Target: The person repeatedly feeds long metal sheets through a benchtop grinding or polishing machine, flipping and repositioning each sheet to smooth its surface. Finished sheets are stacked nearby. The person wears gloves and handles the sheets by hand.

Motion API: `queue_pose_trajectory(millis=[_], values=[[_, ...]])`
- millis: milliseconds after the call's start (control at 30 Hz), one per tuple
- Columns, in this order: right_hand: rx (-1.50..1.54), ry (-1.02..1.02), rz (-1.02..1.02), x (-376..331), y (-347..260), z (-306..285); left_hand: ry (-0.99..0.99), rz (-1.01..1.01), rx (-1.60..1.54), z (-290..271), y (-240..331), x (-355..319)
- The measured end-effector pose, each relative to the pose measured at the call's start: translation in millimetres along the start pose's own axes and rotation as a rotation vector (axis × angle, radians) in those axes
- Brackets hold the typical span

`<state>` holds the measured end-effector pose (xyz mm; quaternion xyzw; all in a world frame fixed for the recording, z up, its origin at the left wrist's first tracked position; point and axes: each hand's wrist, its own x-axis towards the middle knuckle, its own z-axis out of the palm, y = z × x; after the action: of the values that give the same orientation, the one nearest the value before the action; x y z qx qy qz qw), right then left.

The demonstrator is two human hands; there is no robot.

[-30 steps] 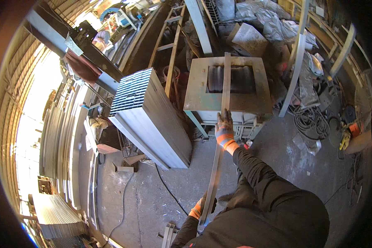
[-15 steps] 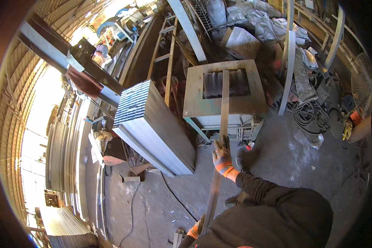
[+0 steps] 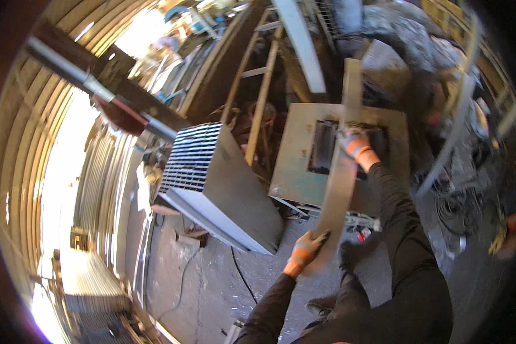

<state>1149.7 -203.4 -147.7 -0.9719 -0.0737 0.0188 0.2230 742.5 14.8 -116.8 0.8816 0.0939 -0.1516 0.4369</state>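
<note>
A long, straight metal bar (image 3: 339, 186), flat-faced and greyish, slants up and away from me, its far end raised above the metal-topped stand (image 3: 295, 152). My right hand (image 3: 354, 142), in a glove with an orange cuff, is closed around the bar over the stand's square opening. Lower down, my left hand (image 3: 307, 251), gloved alike, grips the bar's near part from its left side. Motion smears the bar and the fingertips somewhat. To the left of the stand rises a tall stack of metal profiles (image 3: 243, 192), its ends making a striped face.
A dark cable (image 3: 243, 278) runs over the floor below the stack. Coiled cables (image 3: 456, 212) lie at the right, near an upright post (image 3: 454, 137). More long profiles (image 3: 94, 195) line the left side, and a ladder-like frame (image 3: 264, 94) lies beyond the stack.
The bar has risen off the stand and moved away from me. My right hand moved up along with it, and my left hand came forward from the lower edge. The view shifted.
</note>
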Motion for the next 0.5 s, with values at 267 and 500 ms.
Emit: queue_pose_trajectory(millis=[267, 500], values=[[-0.325, -0.024, 0.11, 86, 36, 8, -0.111, -0.288, -0.152, 20, 78, 93], [-0.325, 0.161, 0.028, -31, -5, -10, -0.137, -0.291, -0.143, 29, 44, 4]])
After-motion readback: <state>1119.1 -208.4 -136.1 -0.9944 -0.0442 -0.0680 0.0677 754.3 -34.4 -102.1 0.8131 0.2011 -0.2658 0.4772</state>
